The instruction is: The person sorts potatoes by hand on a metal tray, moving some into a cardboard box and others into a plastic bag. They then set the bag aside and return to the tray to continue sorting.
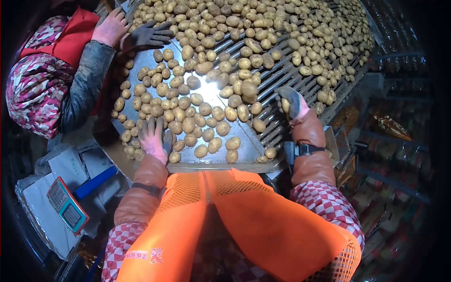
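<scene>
Small yellow-brown potatoes [188,124] crowd the shiny metal tray [246,149].
Left hand [152,136] flat, fingers spread; right hand [292,102] cupping one; grey slatted rollers [281,79] loaded, plenty left.

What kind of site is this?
Likely a potato sorting or packing line: a roller table heaped with potatoes, the wearer's left hand and right hand plus a co-worker's gloved hand among them, and a scale alongside.

Matt dusty-skinned potatoes [188,124], smooth shiny metal tray [244,141], rubbery glove on left hand [152,136], mesh cloth vest [263,221]
</scene>
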Demonstrator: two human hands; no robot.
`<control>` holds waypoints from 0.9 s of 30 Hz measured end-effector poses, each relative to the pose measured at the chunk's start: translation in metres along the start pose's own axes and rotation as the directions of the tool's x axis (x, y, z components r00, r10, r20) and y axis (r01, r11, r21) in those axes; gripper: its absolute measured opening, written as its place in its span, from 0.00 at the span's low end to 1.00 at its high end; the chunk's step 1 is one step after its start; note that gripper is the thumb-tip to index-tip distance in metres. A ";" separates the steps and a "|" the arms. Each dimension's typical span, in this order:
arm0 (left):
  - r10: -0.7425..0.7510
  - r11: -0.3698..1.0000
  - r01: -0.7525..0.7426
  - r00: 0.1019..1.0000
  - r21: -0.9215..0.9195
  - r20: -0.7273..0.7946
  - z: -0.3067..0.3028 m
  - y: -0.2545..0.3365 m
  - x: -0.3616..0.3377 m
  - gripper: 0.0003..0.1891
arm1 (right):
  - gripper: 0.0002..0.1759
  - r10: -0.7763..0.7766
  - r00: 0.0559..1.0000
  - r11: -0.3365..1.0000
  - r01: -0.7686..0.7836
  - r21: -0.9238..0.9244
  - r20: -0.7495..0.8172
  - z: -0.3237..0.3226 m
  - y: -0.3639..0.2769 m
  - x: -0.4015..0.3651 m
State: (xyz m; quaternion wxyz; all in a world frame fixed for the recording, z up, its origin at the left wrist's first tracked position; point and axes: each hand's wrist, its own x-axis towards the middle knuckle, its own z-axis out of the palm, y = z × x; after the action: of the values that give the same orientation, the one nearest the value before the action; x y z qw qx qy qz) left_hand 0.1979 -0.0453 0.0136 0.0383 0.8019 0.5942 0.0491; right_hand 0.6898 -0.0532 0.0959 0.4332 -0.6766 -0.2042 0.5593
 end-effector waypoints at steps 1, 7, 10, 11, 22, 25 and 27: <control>0.004 1.000 -0.004 1.000 -0.006 -0.009 0.001 0.000 0.001 0.33 | 0.15 0.006 1.000 1.000 -0.006 -0.005 -0.010 -0.013 0.004 -0.003; 0.011 0.999 -0.012 1.000 -0.046 -0.022 0.002 0.001 0.004 0.34 | 0.22 -0.120 0.992 0.967 0.122 -0.223 0.025 0.020 0.019 0.000; 0.009 0.999 -0.009 1.000 -0.036 -0.009 -0.001 0.003 0.003 0.34 | 0.32 -0.268 0.925 0.424 0.364 -0.829 0.270 0.106 0.001 -0.019; 0.016 0.999 -0.017 1.000 -0.039 -0.021 0.002 0.001 0.003 0.34 | 0.31 -0.156 0.976 0.309 0.195 -0.931 0.152 0.141 -0.002 -0.021; 0.025 0.997 -0.030 0.997 -0.073 -0.073 0.004 0.000 0.004 0.33 | 0.30 0.093 0.954 0.947 0.004 -0.321 0.286 -0.005 0.011 -0.115; 0.017 0.998 -0.020 0.999 -0.061 -0.052 0.002 0.000 0.003 0.33 | 0.27 0.264 0.961 0.893 -0.211 -0.398 0.081 -0.079 0.044 -0.144; 0.012 0.998 -0.016 0.998 -0.057 -0.064 0.002 0.000 0.003 0.33 | 0.26 0.257 0.951 0.923 -0.295 -0.249 -0.172 -0.059 0.035 -0.140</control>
State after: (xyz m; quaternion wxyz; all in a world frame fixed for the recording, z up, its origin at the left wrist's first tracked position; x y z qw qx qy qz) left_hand 0.1995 -0.0422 0.0114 0.0418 0.8028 0.5877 0.0919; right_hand 0.6971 -0.1993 0.1486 0.2661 -0.7882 -0.1512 0.5339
